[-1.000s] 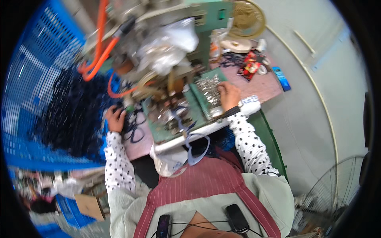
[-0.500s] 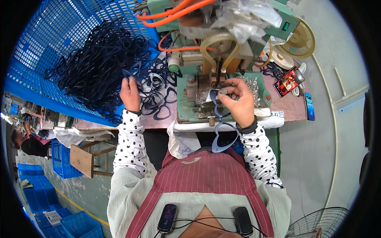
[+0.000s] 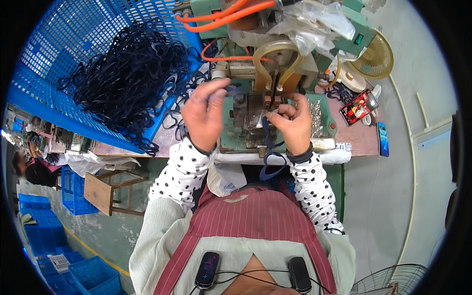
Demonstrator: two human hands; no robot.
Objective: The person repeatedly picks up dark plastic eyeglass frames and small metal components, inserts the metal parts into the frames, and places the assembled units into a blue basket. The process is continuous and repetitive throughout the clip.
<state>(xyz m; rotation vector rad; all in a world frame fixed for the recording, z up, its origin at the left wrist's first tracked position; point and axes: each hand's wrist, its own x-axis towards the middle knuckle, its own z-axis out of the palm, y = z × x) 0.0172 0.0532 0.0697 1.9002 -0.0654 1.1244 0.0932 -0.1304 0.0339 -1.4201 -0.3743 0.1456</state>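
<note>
Holding a dark blue elastic strap (image 3: 266, 142) at a small green bench press (image 3: 255, 118), the person has both hands up at the machine's middle. The right hand (image 3: 290, 125) is pinched shut on the strap just in front of the metal head, and the strap's loop hangs down over the front edge of the counter (image 3: 359, 142). The left hand (image 3: 204, 113) is closed too, fingers curled around another bit of blue strap up by the left side of the press; can't tell if it's the same piece.

Behind the left hand, a big tangle of the same straps (image 3: 123, 83) spills out of a blue plastic crate (image 3: 59, 64) at the counter's left end. Orange hoses (image 3: 221, 19) loop over the machine top, and a tray of small metal clips (image 3: 314, 115) sits just right of the right hand.

Risk-wise, I'd say the obvious one is fingers: the right fingertips are really close to the pressing head, so a mistimed cycle could nip them. Also the hanging loop could snag on the counter's edge and pull the strap crooked.
</note>
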